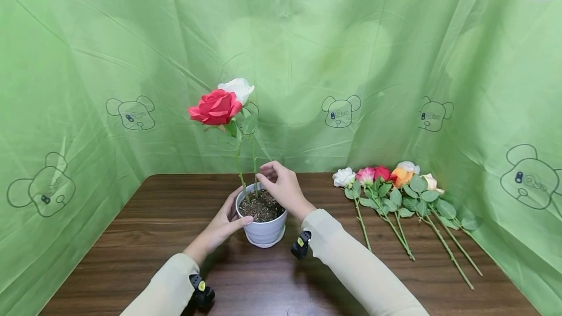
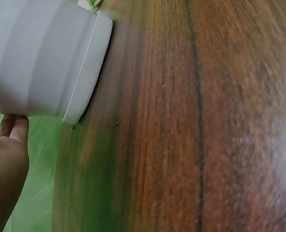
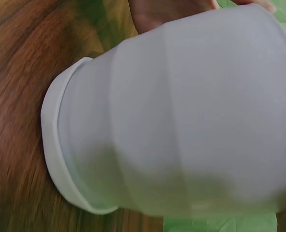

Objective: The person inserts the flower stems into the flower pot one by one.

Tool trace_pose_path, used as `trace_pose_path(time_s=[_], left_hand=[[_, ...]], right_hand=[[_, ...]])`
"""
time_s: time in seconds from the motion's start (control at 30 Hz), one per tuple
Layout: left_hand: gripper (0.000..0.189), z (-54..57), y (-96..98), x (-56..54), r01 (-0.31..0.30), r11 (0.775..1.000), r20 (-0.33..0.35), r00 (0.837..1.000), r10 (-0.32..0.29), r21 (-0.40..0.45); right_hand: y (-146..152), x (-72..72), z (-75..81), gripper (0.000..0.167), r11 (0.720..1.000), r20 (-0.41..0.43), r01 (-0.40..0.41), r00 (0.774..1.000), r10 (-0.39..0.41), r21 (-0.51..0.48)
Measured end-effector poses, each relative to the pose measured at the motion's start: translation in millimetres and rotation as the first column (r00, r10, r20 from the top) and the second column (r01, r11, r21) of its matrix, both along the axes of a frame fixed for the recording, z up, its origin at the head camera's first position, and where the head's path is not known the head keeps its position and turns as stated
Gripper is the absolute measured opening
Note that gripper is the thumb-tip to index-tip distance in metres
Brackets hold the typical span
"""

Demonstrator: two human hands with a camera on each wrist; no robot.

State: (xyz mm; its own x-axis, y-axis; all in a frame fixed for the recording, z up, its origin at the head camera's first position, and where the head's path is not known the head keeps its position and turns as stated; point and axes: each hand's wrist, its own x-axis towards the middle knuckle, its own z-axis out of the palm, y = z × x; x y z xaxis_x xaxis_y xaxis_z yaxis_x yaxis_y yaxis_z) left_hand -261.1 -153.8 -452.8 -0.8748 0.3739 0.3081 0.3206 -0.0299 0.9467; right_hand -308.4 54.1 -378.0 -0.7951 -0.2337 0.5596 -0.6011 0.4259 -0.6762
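A white ribbed flower pot [image 1: 265,232] full of dark soil [image 1: 265,207] stands on its saucer [image 1: 266,245]. My left hand [image 1: 225,223] grips the pot's left side, thumb over the front rim and fingers around the outer wall; the left wrist view shows fingers [image 2: 18,128] against the wall. A red rose [image 1: 216,107] and a white rose [image 1: 238,88] stand upright in the soil. Above the pot's right side, my right hand [image 1: 282,187] has loosely bent fingers, the thumb tip right at the rear stem [image 1: 254,160] and a gap between thumb and forefinger.
On the table's right side lie several loose roses, among them a white rose [image 1: 344,177], a pink rose [image 1: 365,175] and an orange rose [image 1: 401,177], stems pointing toward the front. A green patterned curtain [image 1: 290,62] encloses the brown wooden table [image 1: 145,223].
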Motion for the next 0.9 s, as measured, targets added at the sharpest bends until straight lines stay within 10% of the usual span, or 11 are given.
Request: trace_pose_path(time_s=[0.9], left_hand=[[0.088, 0.5, -1.0, 0.2, -0.01, 1.0, 0.028, 1.0, 0.01, -0.002]], right_hand=[[102, 7.8, -10.5, 0.024, 0.987, 0.089, 0.006, 0.996, -0.02, 0.16]])
